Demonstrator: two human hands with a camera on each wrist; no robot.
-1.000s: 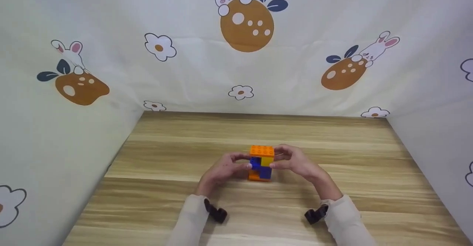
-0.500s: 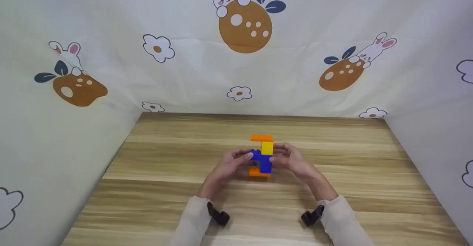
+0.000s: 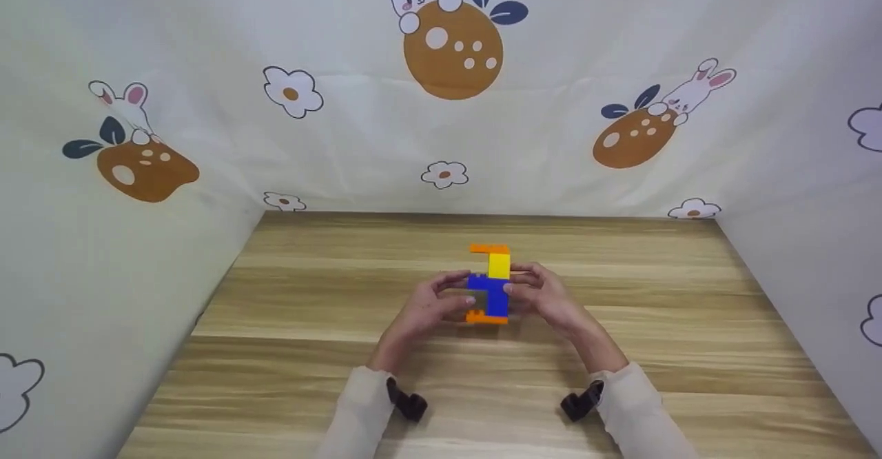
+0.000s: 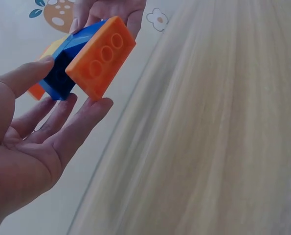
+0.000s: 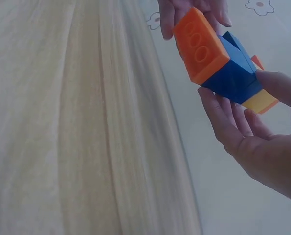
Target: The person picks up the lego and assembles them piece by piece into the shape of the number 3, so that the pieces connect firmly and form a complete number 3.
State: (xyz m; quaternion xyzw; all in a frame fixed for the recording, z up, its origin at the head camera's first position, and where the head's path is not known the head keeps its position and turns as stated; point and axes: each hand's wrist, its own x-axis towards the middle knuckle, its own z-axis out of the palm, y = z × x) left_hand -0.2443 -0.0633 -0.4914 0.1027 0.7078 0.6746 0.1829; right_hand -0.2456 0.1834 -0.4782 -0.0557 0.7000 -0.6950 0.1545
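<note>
A building-brick stack (image 3: 497,297) stands upright in the head view, raised off the table. Its top is an orange brick (image 3: 489,248), then come a yellow brick (image 3: 499,266), blue bricks (image 5: 233,73) and an orange brick (image 4: 103,58) at the bottom. My right hand (image 3: 548,297) grips the stack's right side, thumb in front and fingers behind. On the left side my left hand (image 3: 433,302) lies loosely around the notch between blue and lower orange, fingers mostly straight. Its thumb tip looks apart from the bricks in the right wrist view. Some fingertips are hidden behind the stack.
A wood-grain table (image 3: 331,252) lies under both hands. Pale curtains with rabbit and flower prints (image 3: 451,45) rise at its back and sides. Black wrist straps (image 3: 410,404) show at both cuffs.
The stack has risen and tipped, so its front side shows more than its top. My left thumb has slid down from the blue brick toward the lower notch; the right hand has kept its grip.
</note>
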